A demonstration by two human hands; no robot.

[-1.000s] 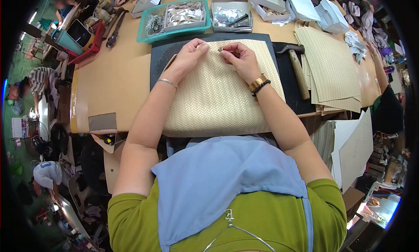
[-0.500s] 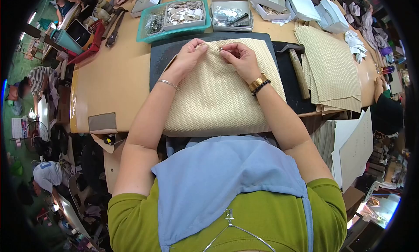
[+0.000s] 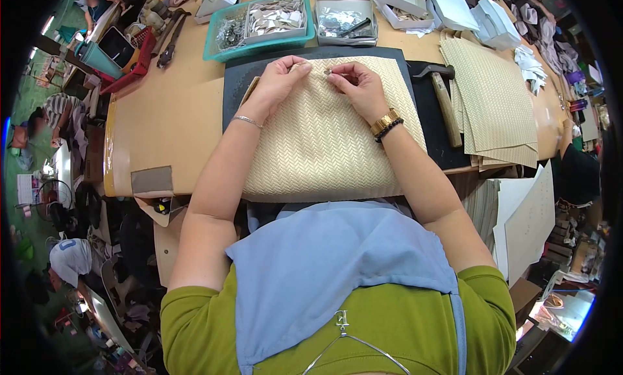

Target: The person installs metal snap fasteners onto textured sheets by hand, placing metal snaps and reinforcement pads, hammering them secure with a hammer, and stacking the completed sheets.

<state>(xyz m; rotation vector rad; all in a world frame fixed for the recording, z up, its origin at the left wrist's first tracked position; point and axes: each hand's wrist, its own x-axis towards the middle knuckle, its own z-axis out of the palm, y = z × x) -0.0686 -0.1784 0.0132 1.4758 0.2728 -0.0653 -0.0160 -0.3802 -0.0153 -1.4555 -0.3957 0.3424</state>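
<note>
A cream woven-pattern sheet (image 3: 324,148) lies over a dark mat (image 3: 243,74) and bends down at the table's front edge. My left hand (image 3: 282,83) pinches the sheet's far edge at its left part. To the right of it, my right hand (image 3: 355,86) holds a tiny piece between thumb and forefinger, close above the sheet near its far edge; the piece is too small to identify. A hammer (image 3: 444,105) with a wooden handle rests on a black mat to the right of the sheet.
Beyond the mat stand a teal tray (image 3: 259,47) of small pieces and a grey box (image 3: 344,40) holding plastic bags. More cream sheets (image 3: 493,96) are stacked at the right, with white boxes (image 3: 451,10) behind. Other people work at the far left and right.
My hands stay almost in place, both still pinching. The sheet has barely shifted. At the right edge, another person's arm has moved.
</note>
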